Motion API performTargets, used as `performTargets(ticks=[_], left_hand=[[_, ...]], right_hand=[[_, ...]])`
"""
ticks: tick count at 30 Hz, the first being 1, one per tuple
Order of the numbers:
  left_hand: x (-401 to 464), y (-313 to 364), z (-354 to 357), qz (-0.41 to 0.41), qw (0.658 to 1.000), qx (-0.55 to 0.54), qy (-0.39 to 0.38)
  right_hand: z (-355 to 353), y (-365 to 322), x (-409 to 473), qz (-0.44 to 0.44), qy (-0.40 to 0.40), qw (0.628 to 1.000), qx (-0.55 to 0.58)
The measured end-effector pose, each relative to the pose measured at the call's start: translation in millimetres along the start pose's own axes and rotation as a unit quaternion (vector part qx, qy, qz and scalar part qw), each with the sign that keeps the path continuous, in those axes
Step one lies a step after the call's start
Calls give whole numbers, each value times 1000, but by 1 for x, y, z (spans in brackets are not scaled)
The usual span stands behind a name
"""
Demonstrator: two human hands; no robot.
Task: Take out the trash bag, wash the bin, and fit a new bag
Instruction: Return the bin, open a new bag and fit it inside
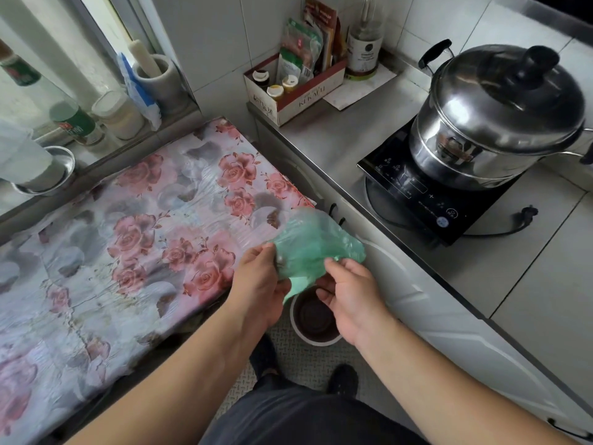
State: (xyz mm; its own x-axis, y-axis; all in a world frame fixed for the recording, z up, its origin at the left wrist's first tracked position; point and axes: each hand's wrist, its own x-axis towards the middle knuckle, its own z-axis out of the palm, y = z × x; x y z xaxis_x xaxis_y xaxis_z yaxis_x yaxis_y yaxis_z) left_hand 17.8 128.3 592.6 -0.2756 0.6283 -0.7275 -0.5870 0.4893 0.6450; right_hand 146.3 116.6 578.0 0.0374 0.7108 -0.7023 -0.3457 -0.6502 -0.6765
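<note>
A: Head view: both hands hold the thin, crumpled green plastic bag point(316, 248) above the small round white bin with a dark inside point(313, 319), which stands on the floor. The left hand point(260, 284) pinches its left edge; the right hand point(348, 292) curls round the lower right edge.

B: What's the risk?

A: I reckon the film clings shut, so it could tear if pulled hard, or drop in unopened.

Crumpled translucent green bag point(316, 242) held aloft — directly above the small round bin point(316, 319), unlined, upright on the floor.
</note>
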Motion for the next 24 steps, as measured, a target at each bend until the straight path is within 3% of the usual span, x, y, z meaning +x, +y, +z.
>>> performTargets(ticks=[9,14,18,20,22,24], left_hand=[[31,9,-36,24,994,35,104],[32,17,-43,26,995,42,89],[35,18,-42,-83,983,-158,-46],[32,6,-38,-136,961,-240,-28],[22,-19,-36,-201,957,-210,17],[7,-47,-36,-273,947,-146,-86]], right_hand=[[-37,-22,9,9,117,988,104],[-53,-32,15,-29,194,976,92],[-50,-34,14,-17,178,980,92],[-44,-35,12,-10,163,980,113],[-40,-36,11,-2,153,981,121],[-36,-34,10,7,152,983,106]])
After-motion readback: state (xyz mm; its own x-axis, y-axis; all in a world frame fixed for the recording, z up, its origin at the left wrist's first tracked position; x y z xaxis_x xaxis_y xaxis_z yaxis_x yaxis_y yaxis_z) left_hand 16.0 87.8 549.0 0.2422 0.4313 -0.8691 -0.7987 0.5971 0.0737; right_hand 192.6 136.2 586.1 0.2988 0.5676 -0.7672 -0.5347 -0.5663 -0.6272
